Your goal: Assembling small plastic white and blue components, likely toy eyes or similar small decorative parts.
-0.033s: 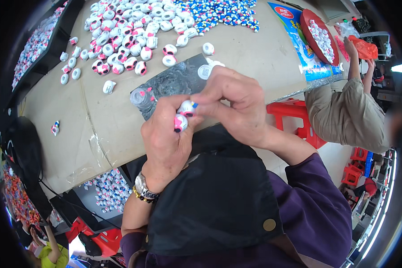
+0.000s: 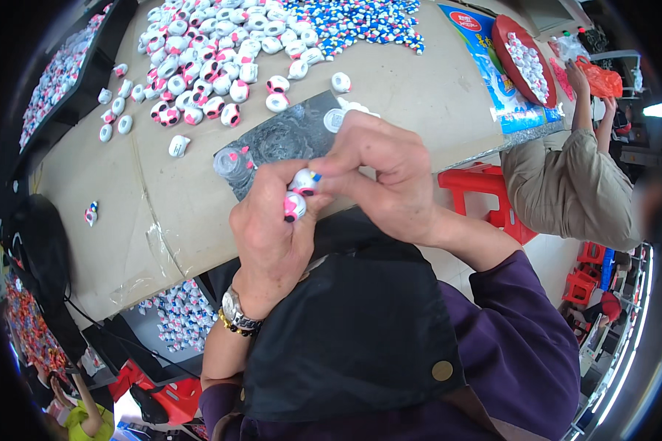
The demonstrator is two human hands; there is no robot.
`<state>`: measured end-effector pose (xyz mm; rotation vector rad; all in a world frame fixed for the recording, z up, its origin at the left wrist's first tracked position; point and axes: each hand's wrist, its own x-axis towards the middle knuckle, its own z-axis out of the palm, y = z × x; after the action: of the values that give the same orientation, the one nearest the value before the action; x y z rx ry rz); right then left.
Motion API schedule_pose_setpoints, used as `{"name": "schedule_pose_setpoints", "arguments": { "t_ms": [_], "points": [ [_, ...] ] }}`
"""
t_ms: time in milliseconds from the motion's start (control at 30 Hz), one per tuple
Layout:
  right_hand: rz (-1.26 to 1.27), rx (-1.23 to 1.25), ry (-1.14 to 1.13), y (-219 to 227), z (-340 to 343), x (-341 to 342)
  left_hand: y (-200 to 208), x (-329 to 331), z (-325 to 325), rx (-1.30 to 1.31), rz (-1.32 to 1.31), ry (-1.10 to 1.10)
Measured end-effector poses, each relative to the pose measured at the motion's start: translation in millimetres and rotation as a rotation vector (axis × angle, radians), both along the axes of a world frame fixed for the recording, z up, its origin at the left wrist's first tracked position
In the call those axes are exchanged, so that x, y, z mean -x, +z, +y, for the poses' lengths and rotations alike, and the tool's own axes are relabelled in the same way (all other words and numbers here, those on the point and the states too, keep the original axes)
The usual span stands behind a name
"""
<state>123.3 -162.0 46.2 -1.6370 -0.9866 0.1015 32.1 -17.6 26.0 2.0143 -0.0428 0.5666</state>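
My left hand (image 2: 268, 220) is closed around two small white, pink and black toy figure heads, an upper head (image 2: 304, 181) and a lower head (image 2: 294, 206). My right hand (image 2: 386, 173) pinches at the upper head, where a bit of a small blue, white and yellow piece (image 2: 315, 176) shows between fingers and head. How far that piece is joined to the head is hidden. Just beyond my hands lies a dark slab (image 2: 279, 136). It carries a clear round lid (image 2: 233, 163) with pink bits and another small clear round container (image 2: 335, 120).
A pile of toy heads (image 2: 198, 59) and a heap of small blue-white pieces (image 2: 368, 26) cover the table's far side. One finished-looking figure (image 2: 91, 212) lies at left. A red tray (image 2: 522, 59) stands right. A bin of figures (image 2: 180, 316) sits below the edge. A person (image 2: 574, 184) sits beyond.
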Motion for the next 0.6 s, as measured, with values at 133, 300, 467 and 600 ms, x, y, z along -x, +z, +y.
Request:
{"name": "schedule_pose_setpoints", "arguments": {
  "t_ms": [133,300,467,600],
  "points": [
    [0.006,-0.023,0.068,2.2,16.0,3.9,2.7,10.3,10.6,-0.059,-0.011,0.082],
    [-0.041,-0.044,0.219,34.6,17.9,1.6,14.7,36.9,37.2,-0.012,0.139,0.224],
    [1.466,-0.716,0.654,88.4,37.0,70.8,-6.8,60.5,102.0,-0.092,0.339,0.676],
    [1.323,-0.750,0.684,88.6,39.5,109.3,-20.7,76.6,164.4,-0.480,0.388,0.928]
  ]
}}
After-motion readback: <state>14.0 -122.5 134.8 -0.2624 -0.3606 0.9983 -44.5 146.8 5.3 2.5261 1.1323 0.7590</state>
